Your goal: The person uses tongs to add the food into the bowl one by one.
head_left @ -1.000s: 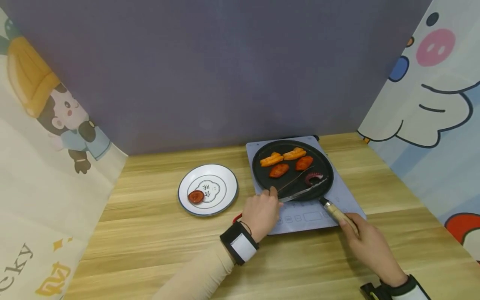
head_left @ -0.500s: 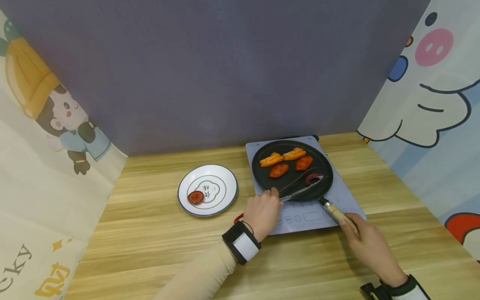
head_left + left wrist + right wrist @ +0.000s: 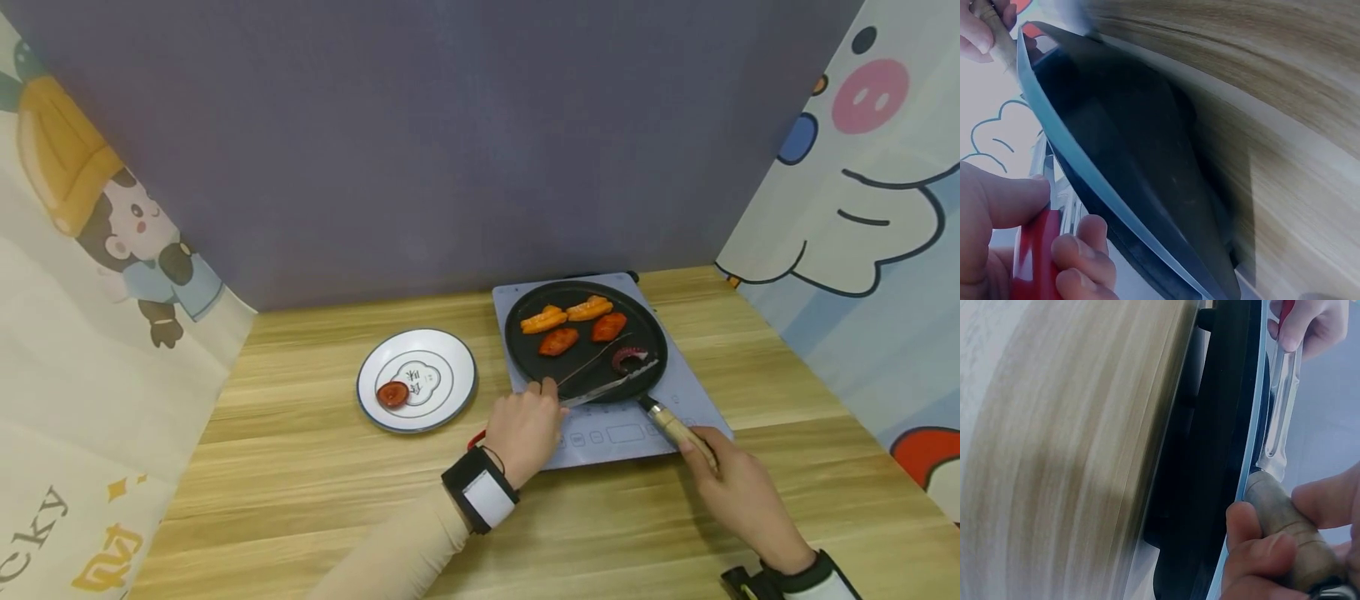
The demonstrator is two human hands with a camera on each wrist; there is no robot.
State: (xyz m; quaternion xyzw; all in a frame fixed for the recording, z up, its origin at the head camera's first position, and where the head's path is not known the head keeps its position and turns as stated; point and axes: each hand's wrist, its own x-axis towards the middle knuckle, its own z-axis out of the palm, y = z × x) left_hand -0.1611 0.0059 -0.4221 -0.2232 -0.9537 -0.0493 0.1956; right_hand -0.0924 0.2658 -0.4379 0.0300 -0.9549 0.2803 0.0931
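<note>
My left hand grips a pair of metal tongs by its red handle. The tongs reach low over the black frying pan, their two arms spread on either side of a dark red octopus tentacle at the pan's right. Wrapped round the pan's wooden handle is my right hand. Two orange-yellow pieces lie at the back of the pan, with two red-orange scored pieces in front. In the right wrist view, the tongs show above the handle.
The pan sits on a pale induction cooktop with its controls at the front. To the left, a white blue-rimmed plate holds one round reddish-brown piece. Behind the wooden table stands a grey wall, with printed panels at both sides.
The near arm of the tongs has swung slightly outward from the tentacle in the last half second, after closing in a little before. The right hand and the pan stay in place.
</note>
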